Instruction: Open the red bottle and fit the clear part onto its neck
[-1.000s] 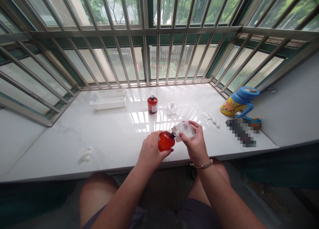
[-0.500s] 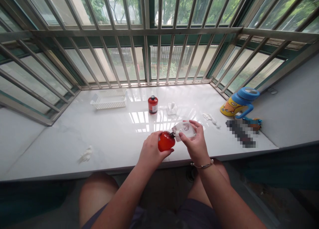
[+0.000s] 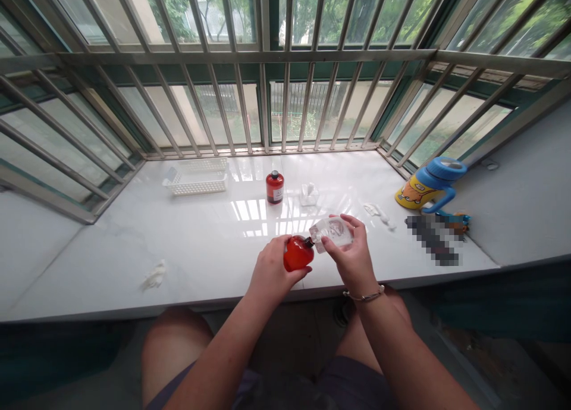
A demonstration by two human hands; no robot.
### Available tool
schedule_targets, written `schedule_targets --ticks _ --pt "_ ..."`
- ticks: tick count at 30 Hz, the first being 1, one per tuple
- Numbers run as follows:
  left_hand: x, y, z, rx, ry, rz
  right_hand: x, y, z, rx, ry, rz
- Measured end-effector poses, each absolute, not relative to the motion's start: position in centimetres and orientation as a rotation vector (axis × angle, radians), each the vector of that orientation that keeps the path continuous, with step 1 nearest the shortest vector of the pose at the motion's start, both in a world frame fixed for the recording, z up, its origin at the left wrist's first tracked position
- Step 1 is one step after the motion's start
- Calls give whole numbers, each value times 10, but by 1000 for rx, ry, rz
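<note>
My left hand (image 3: 272,273) is wrapped round a small red bottle (image 3: 298,253), tilted so its dark neck points right. My right hand (image 3: 354,258) grips a small clear bottle (image 3: 332,231), tipped with its mouth against the red bottle's neck. Both are held just above the front edge of the white marble sill (image 3: 200,243). A bracelet sits on my right wrist. My bare knees show below the sill.
Farther back stand a second red bottle with a black cap (image 3: 275,187), a small clear cap or box (image 3: 308,194) and a white slotted basket (image 3: 198,178). A crumpled white tissue (image 3: 154,276) lies left. A blue-and-yellow cup (image 3: 428,187) sits right. Window bars close off the back.
Both hands keep the two bottles mouth to mouth. The clear bottle has shifted slightly up and right; little else differs.
</note>
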State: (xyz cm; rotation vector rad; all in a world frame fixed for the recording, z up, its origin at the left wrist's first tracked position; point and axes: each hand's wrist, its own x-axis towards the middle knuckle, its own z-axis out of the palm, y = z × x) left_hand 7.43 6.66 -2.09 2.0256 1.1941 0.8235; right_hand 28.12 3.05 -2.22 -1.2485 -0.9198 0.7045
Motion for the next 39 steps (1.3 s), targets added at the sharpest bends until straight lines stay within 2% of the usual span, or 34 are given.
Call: schedule_targets --ticks 39 --pt "73 66 -34 1943 1176 810 281 28 -12 -1319 -1009 614"
